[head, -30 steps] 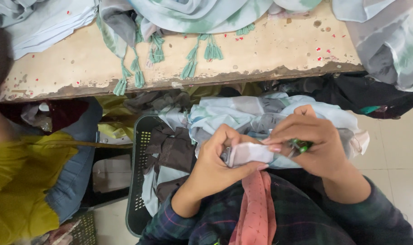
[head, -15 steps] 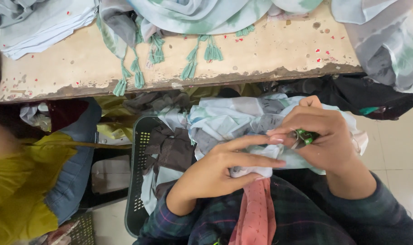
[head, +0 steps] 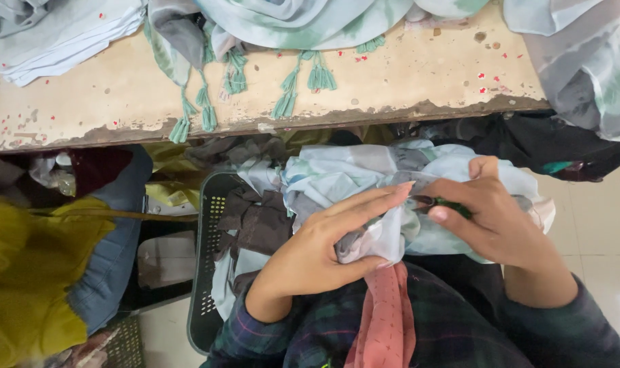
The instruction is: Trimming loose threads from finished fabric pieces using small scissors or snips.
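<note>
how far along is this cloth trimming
Done, apparently: pale folded cloths and tasselled scarves lie on the worn table. In hand: the left hand grips a bunched pale scarf while the right hand holds a small green-handled cutter against it. Left: more fabric sits in the dark basket.

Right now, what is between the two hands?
In the head view, bunched pale blue-green cloth fills the stretch between the left hand and the right hand, which pinches a small green-handled tool.
</note>
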